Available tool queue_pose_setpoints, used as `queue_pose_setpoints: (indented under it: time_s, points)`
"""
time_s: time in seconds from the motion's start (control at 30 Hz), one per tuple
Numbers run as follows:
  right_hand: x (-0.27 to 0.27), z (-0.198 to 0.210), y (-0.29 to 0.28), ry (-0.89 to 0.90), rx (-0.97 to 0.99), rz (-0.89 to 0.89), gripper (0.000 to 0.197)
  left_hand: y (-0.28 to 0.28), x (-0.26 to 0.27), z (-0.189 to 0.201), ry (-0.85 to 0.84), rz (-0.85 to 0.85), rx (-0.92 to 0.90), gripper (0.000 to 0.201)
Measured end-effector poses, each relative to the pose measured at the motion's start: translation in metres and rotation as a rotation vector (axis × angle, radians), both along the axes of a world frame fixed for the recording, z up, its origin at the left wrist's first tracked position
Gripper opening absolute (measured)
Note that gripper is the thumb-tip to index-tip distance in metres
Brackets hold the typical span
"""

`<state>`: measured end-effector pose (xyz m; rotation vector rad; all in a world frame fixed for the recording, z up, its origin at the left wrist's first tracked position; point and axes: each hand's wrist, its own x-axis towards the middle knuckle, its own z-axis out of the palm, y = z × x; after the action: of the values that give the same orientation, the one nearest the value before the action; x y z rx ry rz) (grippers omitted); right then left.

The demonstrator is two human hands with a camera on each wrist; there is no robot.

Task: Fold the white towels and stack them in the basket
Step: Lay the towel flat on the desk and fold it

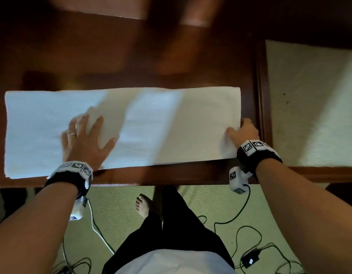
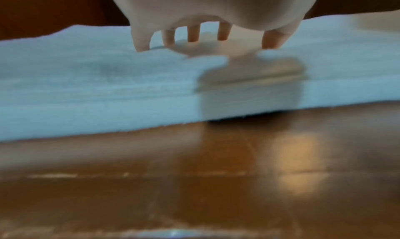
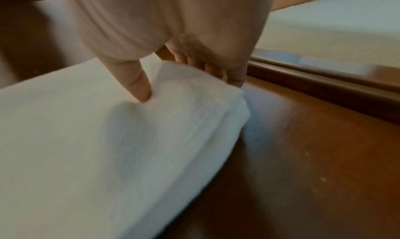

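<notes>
A white towel (image 1: 151,123) lies folded into a long strip across the dark wooden table (image 1: 131,60). My left hand (image 1: 86,135) lies flat on its left half with the fingers spread. In the left wrist view the straight fingers (image 2: 192,35) touch the towel (image 2: 86,81). My right hand (image 1: 243,131) grips the towel's right end: the thumb (image 3: 138,86) presses on top and the other fingers curl under the folded edge of the towel (image 3: 108,148). No basket is in view.
The table's raised right rim (image 1: 263,105) runs just beside my right hand, with a pale surface (image 1: 313,99) beyond it. Below the table's near edge are carpet (image 1: 201,200), my feet and several black cables (image 1: 246,234).
</notes>
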<state>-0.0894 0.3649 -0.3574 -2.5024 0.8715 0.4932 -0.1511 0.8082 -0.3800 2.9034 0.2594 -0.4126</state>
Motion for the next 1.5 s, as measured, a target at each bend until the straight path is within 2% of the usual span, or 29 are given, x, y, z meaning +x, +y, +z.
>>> queue_pose_setpoints:
  time_s: [0.07,0.17,0.3,0.43,0.53,0.7,0.83,0.9,1.0,1.1,1.2,1.3,1.37,1.5]
  points:
    - [0.005,0.002,0.0,0.04,0.104,-0.041,0.048,-0.002,0.003,0.004,0.029,0.026,0.01,0.084]
    - [0.015,0.009,-0.002,0.073,0.179,0.019,0.035,-0.011,0.008,0.012,0.066,0.088,0.007,0.079]
    - [0.051,0.036,-0.004,-0.061,0.17,0.09,0.025,-0.017,0.022,0.026,0.044,0.107,-0.027,0.063]
    - [0.12,0.08,-0.01,-0.317,-0.019,0.217,0.016,-0.024,0.035,0.041,0.003,-0.018,0.041,0.053]
    - [0.165,0.117,-0.014,-0.408,-0.245,0.388,0.019,-0.03,0.041,0.051,0.077,-0.062,0.102,0.052]
    - [0.192,0.156,-0.01,-0.606,-0.407,0.448,0.021,-0.043,0.046,0.054,0.105,-0.28,0.074,0.044]
    - [0.167,0.166,0.02,-0.652,-0.403,0.588,0.019,-0.054,0.061,0.051,0.067,-0.337,-0.098,0.046]
    - [0.141,0.159,0.046,-0.635,-0.369,0.726,0.024,-0.051,0.071,0.056,-0.047,-0.329,-0.148,0.035]
    - [0.089,0.131,0.098,-0.643,-0.288,0.929,0.045,-0.036,0.082,0.077,-0.169,-0.266,-0.195,0.041]
    - [0.032,0.092,0.155,-0.612,-0.188,1.086,0.056,-0.012,0.084,0.083,-0.322,-0.216,-0.21,0.045]
    - [-0.019,0.051,0.201,-0.478,-0.149,1.144,0.06,0.006,0.073,0.076,-0.414,-0.416,-0.16,0.045]
    - [-0.055,0.024,0.222,-0.377,-0.206,1.125,0.051,0.01,0.061,0.062,-0.292,-0.763,-0.071,0.057]
    - [-0.068,0.02,0.221,-0.369,-0.209,1.082,0.046,0.003,0.058,0.054,-0.196,-0.937,0.01,0.068]
    - [-0.076,0.02,0.192,-0.325,-0.181,1.086,0.051,-0.029,0.065,0.05,-0.139,-1.03,0.128,0.069]
